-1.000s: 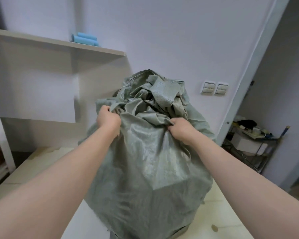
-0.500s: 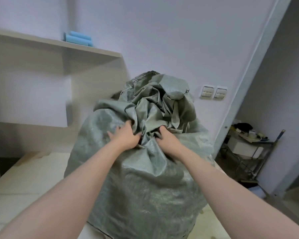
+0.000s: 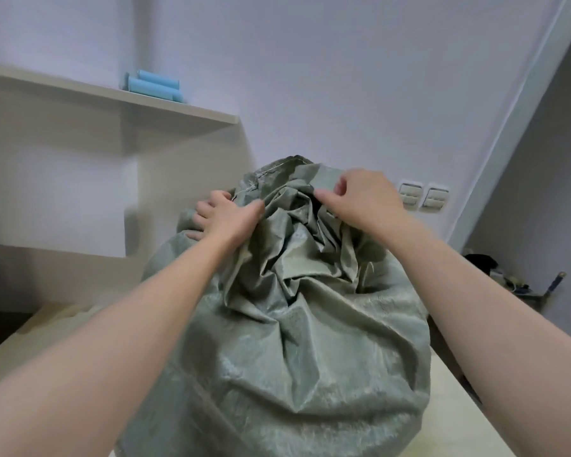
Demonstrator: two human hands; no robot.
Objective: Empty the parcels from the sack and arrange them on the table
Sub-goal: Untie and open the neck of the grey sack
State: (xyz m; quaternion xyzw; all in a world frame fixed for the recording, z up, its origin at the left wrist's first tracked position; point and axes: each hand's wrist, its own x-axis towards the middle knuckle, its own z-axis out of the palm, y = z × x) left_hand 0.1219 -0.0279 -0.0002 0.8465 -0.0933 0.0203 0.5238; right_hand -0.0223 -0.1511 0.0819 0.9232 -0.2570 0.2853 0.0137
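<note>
A: Report any legible text, labels, brands or numbers.

B: None legible. The sack (image 3: 287, 351) carries no readable print on its woven surface (creases only). The wall switches (image 3: 422, 196) show no markings.

A: And the blue rolls (image 3: 154, 86) on the shelf (image 3: 112, 97)?

B: Plain; no label can be read.

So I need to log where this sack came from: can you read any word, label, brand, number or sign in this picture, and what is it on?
No readable text anywhere.
Grey-green woven sack: no label, print or tag on the side in view.
Blue rolls on the shelf: plain.
Wall switches: no markings visible.
Clutter at the right edge: too small and blurred to tell.
</note>
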